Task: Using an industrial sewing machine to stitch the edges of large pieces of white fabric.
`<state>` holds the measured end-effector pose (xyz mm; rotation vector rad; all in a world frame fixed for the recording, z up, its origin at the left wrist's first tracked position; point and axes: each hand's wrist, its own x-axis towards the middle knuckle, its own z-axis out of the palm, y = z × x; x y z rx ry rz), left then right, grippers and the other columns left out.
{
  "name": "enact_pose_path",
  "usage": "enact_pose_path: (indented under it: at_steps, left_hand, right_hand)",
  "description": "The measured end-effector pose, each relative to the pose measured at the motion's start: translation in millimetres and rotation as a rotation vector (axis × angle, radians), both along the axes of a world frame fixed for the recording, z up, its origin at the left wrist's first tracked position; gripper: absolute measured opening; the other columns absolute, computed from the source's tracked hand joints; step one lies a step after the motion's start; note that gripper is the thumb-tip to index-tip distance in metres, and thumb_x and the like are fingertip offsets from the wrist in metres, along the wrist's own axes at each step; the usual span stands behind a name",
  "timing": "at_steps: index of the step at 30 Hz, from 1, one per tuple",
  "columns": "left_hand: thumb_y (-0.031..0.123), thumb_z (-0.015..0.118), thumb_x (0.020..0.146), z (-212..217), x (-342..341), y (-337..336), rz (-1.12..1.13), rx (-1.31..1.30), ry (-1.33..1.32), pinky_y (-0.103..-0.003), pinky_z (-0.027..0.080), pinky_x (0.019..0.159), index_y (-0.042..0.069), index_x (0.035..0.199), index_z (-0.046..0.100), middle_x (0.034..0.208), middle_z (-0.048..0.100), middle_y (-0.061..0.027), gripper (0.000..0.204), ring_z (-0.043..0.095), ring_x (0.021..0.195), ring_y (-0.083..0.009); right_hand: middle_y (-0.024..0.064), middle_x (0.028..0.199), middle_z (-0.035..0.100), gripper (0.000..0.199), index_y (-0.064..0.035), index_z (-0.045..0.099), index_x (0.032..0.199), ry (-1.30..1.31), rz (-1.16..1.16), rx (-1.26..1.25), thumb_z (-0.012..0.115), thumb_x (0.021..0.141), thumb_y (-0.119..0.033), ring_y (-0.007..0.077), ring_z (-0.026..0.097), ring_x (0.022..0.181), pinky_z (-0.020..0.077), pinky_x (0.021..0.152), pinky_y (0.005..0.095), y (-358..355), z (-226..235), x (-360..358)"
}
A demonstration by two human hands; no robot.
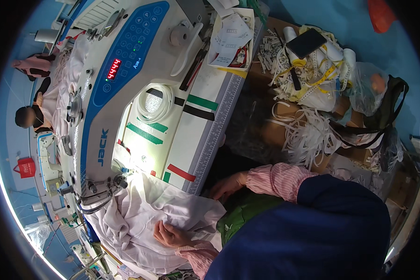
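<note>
Where pale cloth [130, 224] bunches, softly creased, round coil [168, 103]

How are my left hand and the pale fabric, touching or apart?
Touching: the head view shows the left hand lying on the pale fabric, its curled fingers against the folds.

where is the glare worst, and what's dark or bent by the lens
Head view: glare is strongest near the sewing machine's needle end, washing out the bed and nearby pale cloth; head view: deep shadow lies beyond the ruler strip; head view: black corners, and the bright strip at far left bows.
</note>
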<state>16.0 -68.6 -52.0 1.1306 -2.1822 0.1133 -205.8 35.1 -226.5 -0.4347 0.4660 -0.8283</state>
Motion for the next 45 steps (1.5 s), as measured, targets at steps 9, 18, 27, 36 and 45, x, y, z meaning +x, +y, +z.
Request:
enact_pose_path:
  at_steps: [9,18,27,36,45]
  left_hand:
    - [0.008,0.055,0.090,-2.1,4.5,-1.1,-0.024,0.004,0.002,-0.045,0.046,0.086,-0.004,0.100,0.068,0.104,0.065,-0.0162,0.020,0.059,0.097,-0.0344]
    - [0.006,0.058,0.089,-1.7,4.7,-0.2,-0.043,0.027,0.040,-0.044,0.047,0.085,-0.003,0.099,0.068,0.104,0.065,-0.0158,0.017,0.059,0.097,-0.0337]
    - [0.009,0.061,0.089,8.5,10.4,-3.1,-0.132,0.032,-0.018,-0.043,0.047,0.086,-0.001,0.102,0.068,0.107,0.065,-0.0140,0.018,0.059,0.099,-0.0336]
    - [0.001,0.065,0.082,26.8,40.9,12.2,-0.242,0.115,-0.148,-0.044,0.046,0.091,0.000,0.115,0.063,0.117,0.062,-0.0157,0.033,0.057,0.105,-0.0359]
    - [0.007,0.062,0.084,33.2,20.3,50.0,-0.586,0.287,-0.458,-0.039,0.055,0.076,0.005,0.110,0.065,0.115,0.065,-0.0093,0.026,0.067,0.086,-0.0304]
  right_hand:
    - [0.0045,0.131,0.060,0.044,-0.0068,0.057,0.133,-0.012,-0.031,-0.043,0.065,0.094,-0.025,0.0167,0.052,0.124,0.0473,0.099,0.0364,2.1,0.6,0.6]
    - [0.0048,0.131,0.060,0.044,-0.0082,0.057,0.134,0.023,-0.057,-0.018,0.060,0.097,-0.032,0.0169,0.053,0.122,0.0465,0.099,0.0385,4.3,-2.9,2.5]
    - [0.0065,0.127,0.063,0.053,-0.0040,0.058,0.131,-0.103,-0.198,-0.072,0.050,0.100,-0.047,0.0178,0.056,0.116,0.0460,0.097,0.0378,16.7,17.1,20.5]
    - [0.0111,0.097,0.071,0.051,0.0050,0.067,0.112,0.801,-0.284,-0.298,0.073,0.085,-0.038,0.0201,0.066,0.091,0.0506,0.080,0.0340,34.3,86.2,41.5]
    - [0.0111,0.092,0.071,0.042,0.0043,0.068,0.105,0.760,-0.400,-0.256,0.072,0.087,-0.033,0.0166,0.065,0.084,0.0504,0.075,0.0321,41.4,87.1,46.2]
